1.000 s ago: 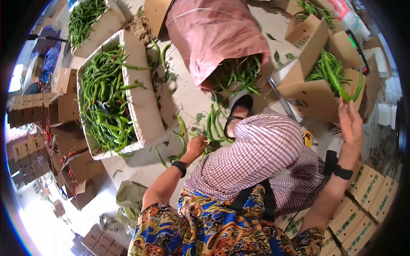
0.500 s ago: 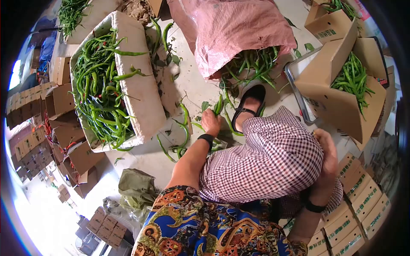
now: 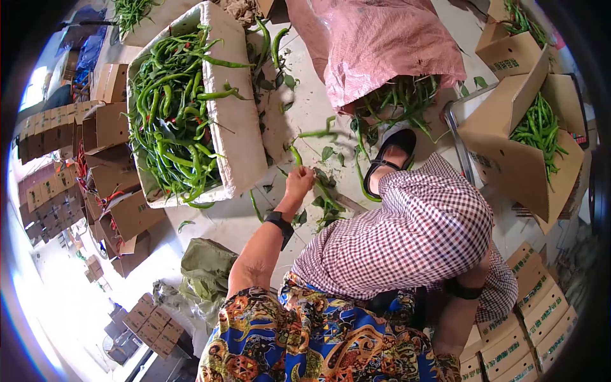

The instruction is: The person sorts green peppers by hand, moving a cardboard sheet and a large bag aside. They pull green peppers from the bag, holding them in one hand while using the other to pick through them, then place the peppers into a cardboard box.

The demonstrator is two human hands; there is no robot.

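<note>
Green chilli is what the left hand has hold of. Its fingers are curled shut around a long green chilli pepper whose curved tip sticks up just above the knuckles, a little left of the frame's centre. A black wristband sits on that forearm. Just right of the hand, loose green leaves and a few more peppers lie scattered on the pale concrete floor.

Upper left of the hand stands a long white foam crate, heaped with green chillies, some hanging over its rim. At the top centre a pink woven sack lies on its side, with chillies spilling out of its mouth toward a black strapped shoe. A knee in purple-and-white checked cloth fills the middle right.

The right hand is hidden behind that checked leg; only its forearm and a dark band show at lower right, so I cannot tell whether it is open or closed.

At the right edge an open brown cardboard box holds another bunch of green chillies. Small brown cartons are piled along the left edge, and flat printed cartons lie at lower right. A crumpled olive-green bag rests on the floor near the left elbow.
</note>
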